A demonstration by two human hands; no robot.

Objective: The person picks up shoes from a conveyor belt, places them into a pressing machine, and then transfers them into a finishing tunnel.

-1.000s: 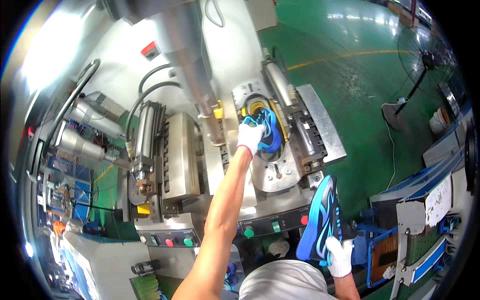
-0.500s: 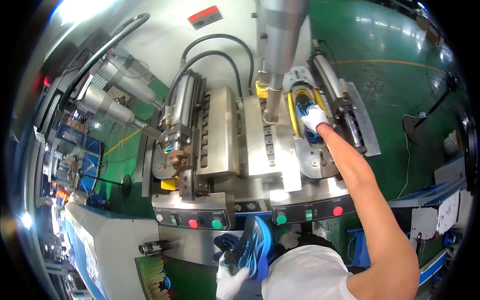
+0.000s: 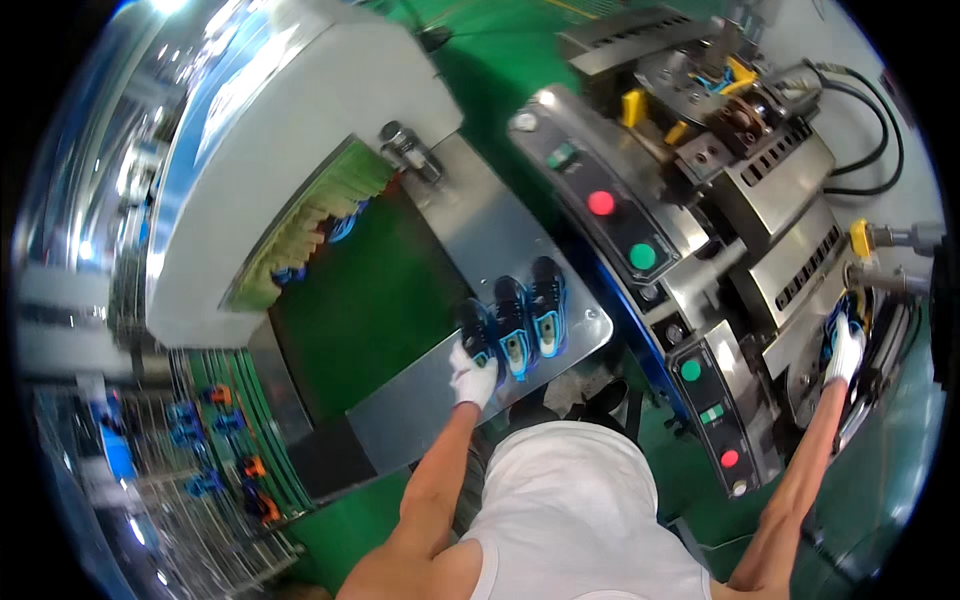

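Observation:
My left hand (image 3: 474, 377), in a white glove, grips the heel end of a black-and-blue shoe (image 3: 477, 325) on a metal ledge (image 3: 395, 400). Right beside it, a second shoe (image 3: 512, 318) and a third shoe (image 3: 547, 300) stand upright in a row, toes pointing away from me. Far to the right, my gloved right hand (image 3: 846, 352) is closed on another blue-and-black shoe (image 3: 832, 322) seated in the press machine (image 3: 715, 375). My hand and the machine parts hide most of that shoe.
A green conveyor belt (image 3: 370, 300) runs under a fringed curtain (image 3: 300, 240) into a grey housing (image 3: 290, 130), with shoes visible under the fringe. Control panels with red and green buttons (image 3: 642, 256) edge the machine. A wire rack (image 3: 190, 480) with several shoes stands at lower left.
My view has swung left toward the conveyor. The shoe in my left hand has come down onto the metal ledge beside two others. My right hand stays at the shoe in the machine.

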